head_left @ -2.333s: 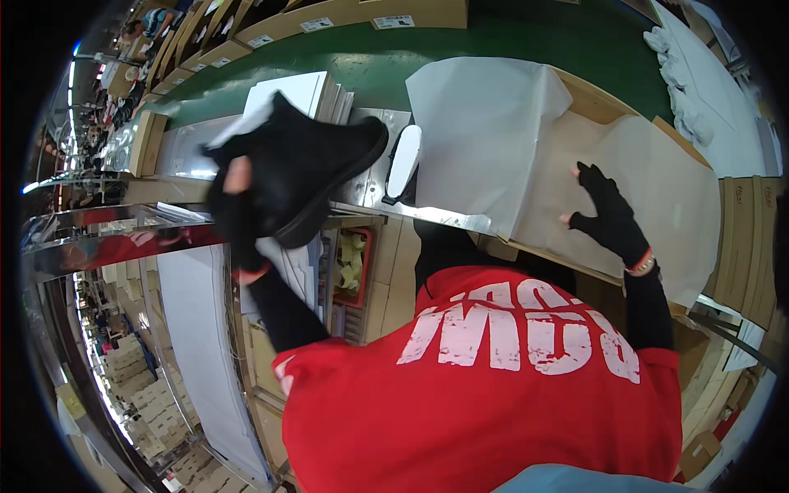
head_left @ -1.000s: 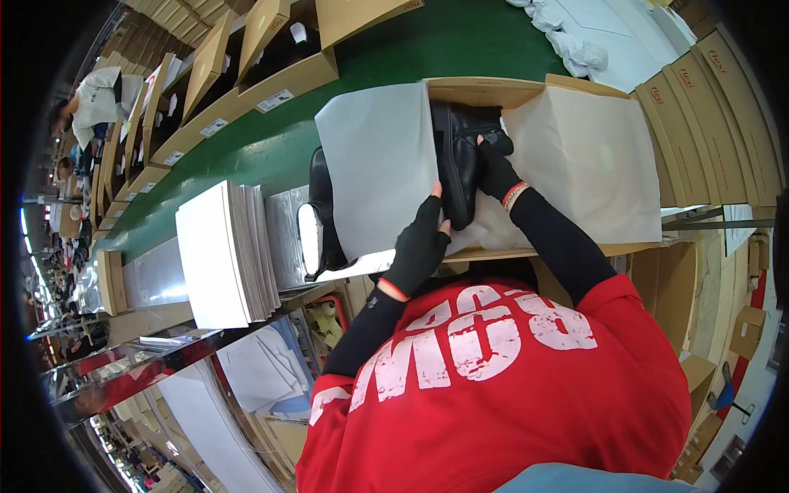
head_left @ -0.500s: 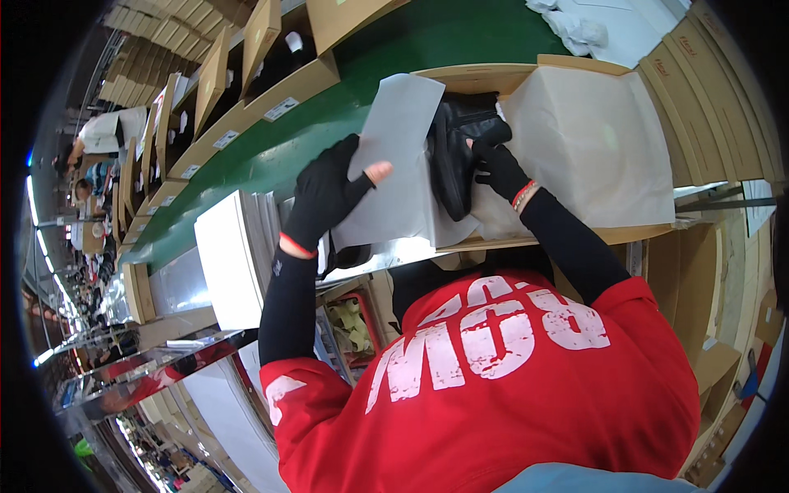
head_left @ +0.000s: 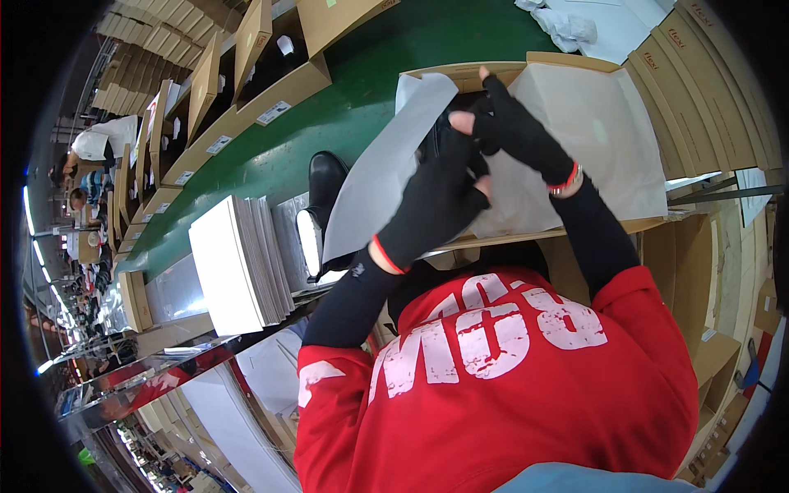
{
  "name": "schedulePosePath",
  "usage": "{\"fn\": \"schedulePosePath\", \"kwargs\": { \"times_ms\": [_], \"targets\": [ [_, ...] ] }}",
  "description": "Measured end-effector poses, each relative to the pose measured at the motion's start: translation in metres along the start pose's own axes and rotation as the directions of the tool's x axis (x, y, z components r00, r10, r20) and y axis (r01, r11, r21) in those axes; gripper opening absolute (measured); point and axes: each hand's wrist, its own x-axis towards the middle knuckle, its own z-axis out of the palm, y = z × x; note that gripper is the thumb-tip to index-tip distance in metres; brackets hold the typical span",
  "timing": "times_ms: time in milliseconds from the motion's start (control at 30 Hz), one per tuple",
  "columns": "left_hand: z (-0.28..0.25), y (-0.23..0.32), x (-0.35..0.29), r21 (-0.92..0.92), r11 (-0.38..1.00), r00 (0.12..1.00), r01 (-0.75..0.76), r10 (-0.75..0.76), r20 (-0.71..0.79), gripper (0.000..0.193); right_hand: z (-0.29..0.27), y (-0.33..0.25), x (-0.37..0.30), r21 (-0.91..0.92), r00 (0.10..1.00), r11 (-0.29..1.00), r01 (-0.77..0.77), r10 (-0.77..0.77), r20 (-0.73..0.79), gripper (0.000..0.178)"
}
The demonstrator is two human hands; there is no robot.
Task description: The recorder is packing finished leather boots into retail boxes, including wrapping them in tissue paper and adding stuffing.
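My left hand, in a black fingerless glove, lies over a black boot in the open cardboard box. Its thumb sticks out to the right; the other fingertips are hidden, so its grip is unclear. Close above it is my right hand, gloved the same way, with thumb and forefinger spread apart. Both hands cover most of the boot. A white paper sheet stands curled up along the boot's left side. Beyond that sheet lies a second black boot, its lower part partly covered.
Pale paper lines the right of the box. A stack of white sheets stands at left. Open boxes line the green bench; cardboard boxes are stacked at right. Crumpled white paper lies at the back.
My left hand has moved right, from beside the paper onto the boot. My right hand has lifted and spread thumb and forefinger. The paper sheet now curls up, and the second boot shows more.
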Motion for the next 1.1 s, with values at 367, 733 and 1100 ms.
{"fn": "schedulePosePath", "kwargs": {
  "times_ms": [367, 733, 1100],
  "targets": [
    [-0.085, -0.059, -0.081, 0.636, 0.765, 0.991, 0.102, -0.024, -0.13, 0.088, -0.019, -0.003, -0.021, -0.034, 0.893, 0.9, -0.434, 0.435, 0.118, 0.092],
    [0.015, -0.007, -0.049, -0.021, 1.0, 0.999, -0.002, 0.002, -0.038, 0.072, -0.001, 0.008, 0.006, -0.254, 0.993, 0.962, 0.098, -0.08, 0.082, 0.101],
    [0.023, -0.048, -0.094, 0.332, 0.929, 0.986, -0.162, 0.139, 0.092, 0.083, -0.127, 0.043, 0.001, -0.951, 0.926, 0.308, 0.022, -0.366, -0.096, 0.104]
  ]
}}
